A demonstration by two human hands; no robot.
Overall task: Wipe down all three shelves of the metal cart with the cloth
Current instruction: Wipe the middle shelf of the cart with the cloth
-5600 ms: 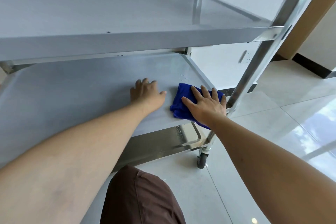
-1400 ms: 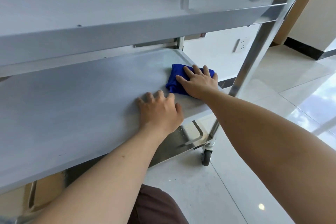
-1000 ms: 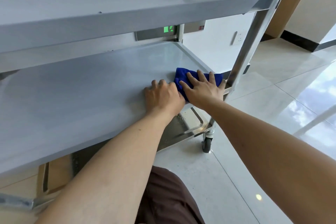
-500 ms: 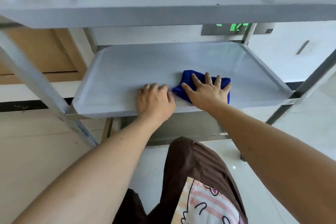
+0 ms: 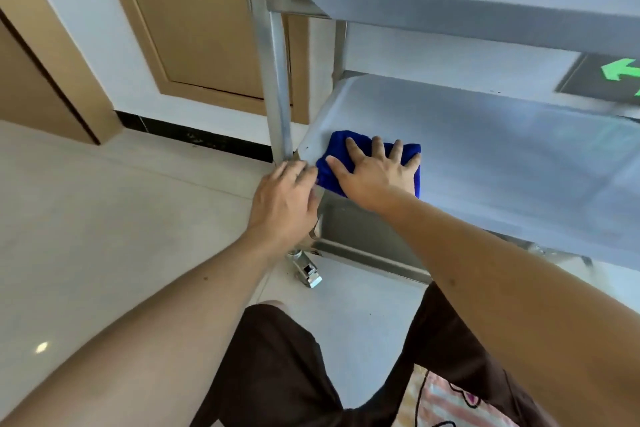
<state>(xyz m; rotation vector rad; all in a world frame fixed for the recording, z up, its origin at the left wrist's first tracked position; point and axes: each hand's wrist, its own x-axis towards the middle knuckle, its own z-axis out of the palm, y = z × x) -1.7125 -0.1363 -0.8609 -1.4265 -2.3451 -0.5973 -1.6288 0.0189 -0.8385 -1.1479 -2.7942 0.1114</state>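
Observation:
The blue cloth (image 5: 337, 146) lies folded at the near left corner of the metal cart's middle shelf (image 5: 502, 149). My right hand (image 5: 375, 172) presses flat on the cloth with fingers spread. My left hand (image 5: 285, 201) grips the shelf's front left corner, beside the cart's upright post (image 5: 275, 80). The top shelf (image 5: 467, 14) hangs over the middle one. Below, only the front edge of the bottom shelf (image 5: 363, 236) shows.
A locking caster (image 5: 308, 272) stands on the pale tiled floor (image 5: 104, 218) under the left post. Wooden doors (image 5: 207, 17) and a black skirting line the wall behind. A green arrow sign (image 5: 620, 71) shows behind the cart. My knees in brown shorts are below.
My right hand has slid the cloth from the shelf's right end across to its left corner. My left hand moved left along the front edge to the corner by the post.

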